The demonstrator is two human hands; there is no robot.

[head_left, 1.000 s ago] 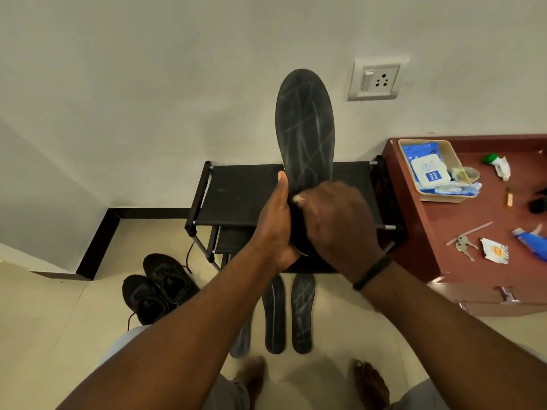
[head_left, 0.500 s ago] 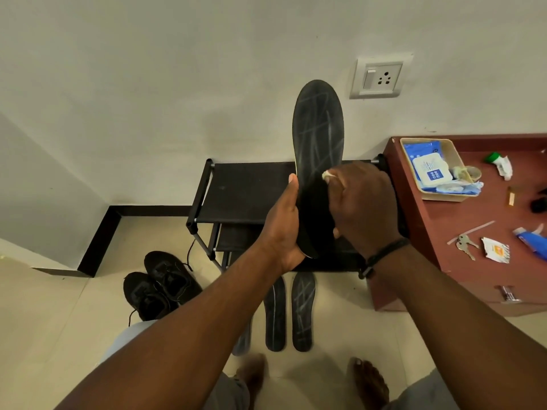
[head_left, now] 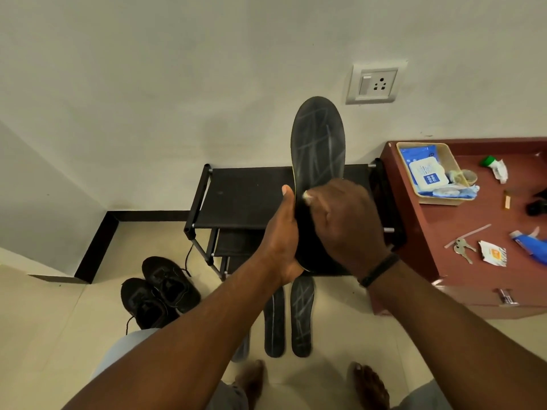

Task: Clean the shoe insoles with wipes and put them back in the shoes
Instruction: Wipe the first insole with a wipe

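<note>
Nearest the camera, two bare feet (head_left: pixel 368 386) are seen on a pale tiled floor (head_left: pixel 44 335). Just beyond the toes, three dark insoles (head_left: pixel 302 318) are laid side by side on the tiles, lengthwise toward the wall; the leftmost is largely hidden by the left forearm. To the left of these, a pair of black shoes (head_left: pixel 161 291) is set on the floor, the two touching each other.

Above the floor, a fourth insole (head_left: pixel 318 143) is held upright, toe end uppermost, in front of a black shoe rack (head_left: pixel 242 196). Its heel end is gripped by the left hand (head_left: pixel 284 241), with the thumb laid along the left edge. The right hand (head_left: pixel 346 220) is curled over the lower half of the insole, and a small white wipe (head_left: pixel 306 196) is pinched at the fingertips and pressed against the insole surface. Pale streaks are visible on the upper part. A dark band (head_left: pixel 379 270) is worn at the right wrist.

To the right, a reddish-brown cabinet (head_left: pixel 414 232) is positioned beside the rack. On its top are placed a beige tray (head_left: pixel 450 161) containing a wipes pack (head_left: pixel 426 174), keys (head_left: pixel 463 248), a torn sachet (head_left: pixel 492 253) and further small items. Farthest off, a plain wall (head_left: pixel 177 84) with a black skirting (head_left: pixel 97 241) and a socket plate (head_left: pixel 373 83) is seen.
</note>
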